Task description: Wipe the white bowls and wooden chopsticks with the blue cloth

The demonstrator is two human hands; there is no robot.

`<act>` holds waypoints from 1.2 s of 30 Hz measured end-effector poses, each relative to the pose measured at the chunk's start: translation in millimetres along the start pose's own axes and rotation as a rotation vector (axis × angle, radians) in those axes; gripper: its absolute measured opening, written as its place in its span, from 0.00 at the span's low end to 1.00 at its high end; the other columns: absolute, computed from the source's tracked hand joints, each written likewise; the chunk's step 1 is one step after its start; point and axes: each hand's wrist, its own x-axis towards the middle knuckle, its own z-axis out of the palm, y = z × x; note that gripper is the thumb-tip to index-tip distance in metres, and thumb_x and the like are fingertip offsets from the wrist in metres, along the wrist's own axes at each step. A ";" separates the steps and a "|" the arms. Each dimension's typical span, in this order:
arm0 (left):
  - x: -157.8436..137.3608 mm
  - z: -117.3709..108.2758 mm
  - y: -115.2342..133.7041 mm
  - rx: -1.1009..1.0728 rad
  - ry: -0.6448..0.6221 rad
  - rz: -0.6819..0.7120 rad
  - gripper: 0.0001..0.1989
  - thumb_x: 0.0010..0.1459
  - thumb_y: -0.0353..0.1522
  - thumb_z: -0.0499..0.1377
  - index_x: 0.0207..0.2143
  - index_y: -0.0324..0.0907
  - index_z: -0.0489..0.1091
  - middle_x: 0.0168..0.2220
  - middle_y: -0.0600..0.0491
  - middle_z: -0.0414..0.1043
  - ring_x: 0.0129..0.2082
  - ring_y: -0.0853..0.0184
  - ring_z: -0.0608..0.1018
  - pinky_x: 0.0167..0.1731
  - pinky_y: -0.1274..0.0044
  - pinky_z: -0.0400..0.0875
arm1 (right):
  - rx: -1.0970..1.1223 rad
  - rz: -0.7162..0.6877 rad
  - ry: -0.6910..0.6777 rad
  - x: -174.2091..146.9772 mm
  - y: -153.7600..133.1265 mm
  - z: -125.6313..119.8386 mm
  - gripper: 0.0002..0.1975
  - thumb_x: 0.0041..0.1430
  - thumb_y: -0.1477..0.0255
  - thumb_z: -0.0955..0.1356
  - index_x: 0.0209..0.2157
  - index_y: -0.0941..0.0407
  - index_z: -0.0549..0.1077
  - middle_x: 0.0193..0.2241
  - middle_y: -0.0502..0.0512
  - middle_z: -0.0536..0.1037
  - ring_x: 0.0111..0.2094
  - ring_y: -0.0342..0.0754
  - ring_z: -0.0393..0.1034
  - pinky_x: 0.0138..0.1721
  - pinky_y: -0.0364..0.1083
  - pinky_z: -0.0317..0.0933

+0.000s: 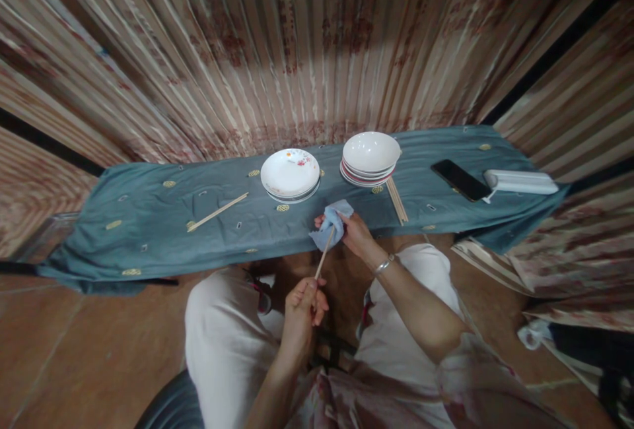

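Note:
Between finger and thumb, my left hand (pixel 303 305) pinches the lower end of a wooden chopstick (pixel 325 254), above my lap. Its upper end disappears into a light blue cloth (pixel 331 224), which my right hand (pixel 354 230) grips at the table's front edge. Whether one or two sticks are held, I cannot tell. Behind the cloth stand a stack of white flowered plates (pixel 290 173) and, to its right, a stack of white bowls (pixel 371 153). A few chopsticks (pixel 218 211) lie at the left, and several more chopsticks (pixel 397 201) lie beside the bowls.
A narrow table under a green patterned cloth (pixel 163 231) crosses in front of my knees. On its right side lie a black phone (pixel 460 179) and a white oblong case (pixel 521 181). Pleated curtains (pixel 297 46) hang close behind and at both sides.

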 end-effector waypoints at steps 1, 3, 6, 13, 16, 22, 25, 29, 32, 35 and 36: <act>-0.4 -0.2 -0.4 -0.005 0.002 0.008 0.23 0.43 0.48 0.63 0.29 0.36 0.69 0.12 0.59 0.64 0.08 0.81 0.54 0.13 0.82 0.39 | 0.000 0.006 -0.011 -0.5 0.3 0.4 0.12 0.44 0.61 0.71 0.27 0.55 0.72 0.27 0.53 0.80 0.41 0.54 0.75 0.43 0.53 0.67; -0.8 -0.9 -1.0 -0.009 0.000 0.021 0.23 0.44 0.48 0.63 0.29 0.36 0.69 0.12 0.60 0.63 0.08 0.81 0.53 0.13 0.82 0.39 | -0.005 0.023 -0.022 -2.1 1.9 2.4 0.13 0.44 0.61 0.71 0.27 0.55 0.72 0.27 0.53 0.80 0.41 0.55 0.75 0.44 0.54 0.67; -0.2 -1.4 -0.8 -0.007 -0.002 0.030 0.22 0.44 0.48 0.63 0.28 0.36 0.69 0.11 0.60 0.62 0.09 0.80 0.53 0.13 0.81 0.40 | -0.031 0.035 -0.026 -5.5 6.0 6.7 0.12 0.43 0.61 0.71 0.28 0.55 0.72 0.28 0.54 0.80 0.41 0.55 0.74 0.44 0.54 0.67; 1.8 0.1 2.6 0.008 0.004 0.043 0.23 0.45 0.49 0.62 0.27 0.36 0.69 0.10 0.61 0.60 0.09 0.80 0.53 0.14 0.81 0.41 | -0.054 0.098 -0.067 -11.2 12.2 12.7 0.11 0.44 0.61 0.71 0.27 0.54 0.73 0.26 0.54 0.80 0.37 0.55 0.75 0.41 0.55 0.68; 0.2 0.1 2.0 0.014 -0.008 0.030 0.23 0.46 0.49 0.61 0.26 0.37 0.69 0.10 0.61 0.60 0.09 0.80 0.53 0.14 0.81 0.40 | -0.050 0.052 -0.048 -8.5 8.8 10.3 0.11 0.43 0.62 0.71 0.27 0.54 0.73 0.25 0.53 0.80 0.39 0.55 0.75 0.43 0.55 0.68; -3.4 -1.6 -1.7 0.002 -0.043 -0.016 0.23 0.45 0.49 0.62 0.27 0.37 0.69 0.09 0.62 0.59 0.08 0.80 0.52 0.13 0.81 0.39 | -0.001 0.031 -0.038 -3.7 0.4 4.9 0.14 0.43 0.59 0.71 0.27 0.55 0.73 0.27 0.53 0.80 0.41 0.55 0.74 0.44 0.54 0.67; -2.3 -1.3 -1.3 -0.020 -0.038 -0.018 0.22 0.45 0.49 0.62 0.26 0.37 0.69 0.10 0.62 0.58 0.09 0.81 0.52 0.13 0.81 0.39 | -0.002 0.051 -0.051 -5.4 4.6 6.1 0.13 0.43 0.60 0.71 0.27 0.55 0.73 0.27 0.53 0.80 0.40 0.54 0.75 0.43 0.53 0.67; 2.3 -1.1 -0.2 -0.040 -0.016 0.009 0.22 0.46 0.49 0.62 0.27 0.36 0.69 0.10 0.63 0.56 0.09 0.81 0.52 0.14 0.81 0.39 | -0.028 0.100 -0.083 -12.6 15.6 12.5 0.14 0.44 0.59 0.72 0.28 0.54 0.73 0.27 0.53 0.80 0.34 0.52 0.75 0.40 0.52 0.68; 6.1 -1.9 0.0 -0.049 -0.001 0.015 0.23 0.44 0.49 0.63 0.26 0.36 0.68 0.09 0.63 0.56 0.09 0.81 0.51 0.13 0.81 0.39 | -0.067 0.143 -0.140 -20.1 23.5 19.3 0.14 0.44 0.59 0.71 0.28 0.55 0.74 0.26 0.53 0.80 0.30 0.50 0.75 0.38 0.52 0.69; 8.2 -2.3 1.3 -0.047 0.003 0.033 0.23 0.45 0.49 0.62 0.27 0.35 0.68 0.09 0.63 0.55 0.09 0.81 0.51 0.13 0.81 0.39 | -0.089 0.166 -0.181 -25.4 29.3 24.5 0.15 0.44 0.57 0.71 0.27 0.55 0.75 0.25 0.53 0.80 0.29 0.51 0.75 0.36 0.52 0.70; 8.5 -2.1 2.1 -0.047 0.006 0.040 0.23 0.45 0.49 0.62 0.28 0.35 0.69 0.09 0.63 0.54 0.09 0.81 0.51 0.13 0.81 0.39 | -0.086 0.168 -0.181 -26.3 30.7 25.4 0.15 0.43 0.57 0.71 0.27 0.55 0.75 0.25 0.53 0.81 0.29 0.51 0.75 0.36 0.52 0.70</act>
